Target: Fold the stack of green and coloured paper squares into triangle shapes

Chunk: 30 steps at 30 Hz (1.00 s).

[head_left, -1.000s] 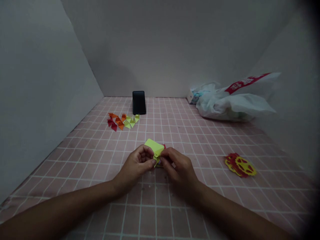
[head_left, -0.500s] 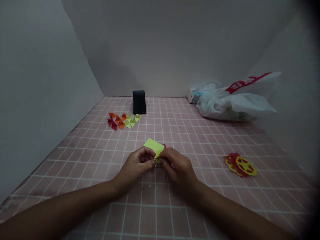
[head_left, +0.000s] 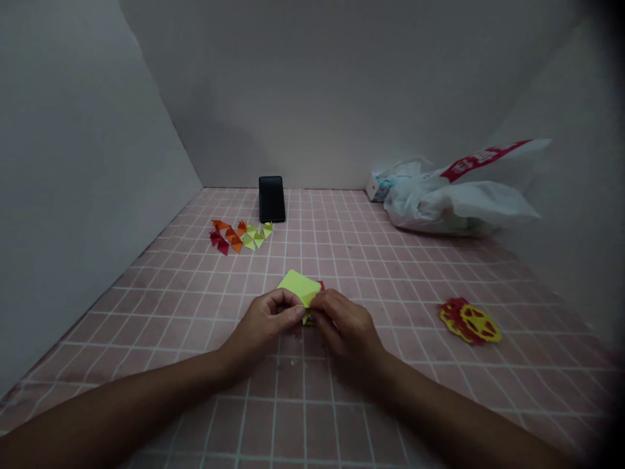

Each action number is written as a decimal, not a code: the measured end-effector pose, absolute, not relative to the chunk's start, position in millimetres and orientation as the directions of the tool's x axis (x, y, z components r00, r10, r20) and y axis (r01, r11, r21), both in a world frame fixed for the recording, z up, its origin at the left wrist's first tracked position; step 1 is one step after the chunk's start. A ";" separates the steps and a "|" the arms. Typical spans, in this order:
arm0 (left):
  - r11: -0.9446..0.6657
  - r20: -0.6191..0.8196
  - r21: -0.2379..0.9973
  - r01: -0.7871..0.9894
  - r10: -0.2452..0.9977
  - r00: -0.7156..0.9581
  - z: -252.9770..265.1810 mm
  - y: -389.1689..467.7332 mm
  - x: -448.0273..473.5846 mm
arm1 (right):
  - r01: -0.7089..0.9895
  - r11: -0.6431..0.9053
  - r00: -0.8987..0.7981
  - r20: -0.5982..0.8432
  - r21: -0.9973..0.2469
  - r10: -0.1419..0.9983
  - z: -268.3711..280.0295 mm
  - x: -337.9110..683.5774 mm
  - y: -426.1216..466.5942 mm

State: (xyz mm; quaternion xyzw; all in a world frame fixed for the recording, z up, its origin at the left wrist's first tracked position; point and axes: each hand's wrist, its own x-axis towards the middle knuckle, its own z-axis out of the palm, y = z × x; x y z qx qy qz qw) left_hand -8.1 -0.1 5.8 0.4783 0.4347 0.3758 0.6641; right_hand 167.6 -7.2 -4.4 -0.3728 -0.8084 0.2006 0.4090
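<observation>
Just ahead of me, my left hand [head_left: 266,326] and my right hand [head_left: 347,324] meet at the fingertips. Pinched between them is a small folded piece of yellow-green paper [head_left: 306,318], mostly hidden by the fingers. Behind the fingers shows a flat yellow-green paper square [head_left: 295,283] with rounded corners; I cannot tell whether it joins the folded piece. A bit of red [head_left: 321,285] peeks out beside the square, next to my right knuckles. Farther off on the left lie several folded paper pieces in red, orange [head_left: 235,242] and pale yellow [head_left: 259,238].
A black phone-like slab [head_left: 271,199] leans near the back wall. At the back right sit a white plastic bag [head_left: 439,207] with red print and a small box [head_left: 377,187]. Red and yellow gear-shaped cutouts [head_left: 481,324] lie on the right of the pink checked surface [head_left: 390,267].
The fingers have shifted slightly on the folded paper, and its crumpled upper edge now looks flatter under the thumb. Everything else stays in place.
</observation>
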 end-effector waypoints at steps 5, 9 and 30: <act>0.220 -0.195 0.974 -0.056 0.937 0.290 6.6 0.9 -7.9 | 0.446 0.643 -0.394 0.508 -0.623 0.766 -5.1 166.9 -7.3; 0.185 -0.168 0.982 -0.031 0.941 0.295 8.8 1.5 -8.8 | 0.465 0.617 -0.378 0.488 -0.635 0.787 -3.2 166.2 -7.6; 0.135 -0.108 0.989 -0.062 0.940 0.323 5.6 6.6 -10.0 | 0.448 0.524 -0.284 0.441 -0.724 0.851 -5.5 167.9 -5.2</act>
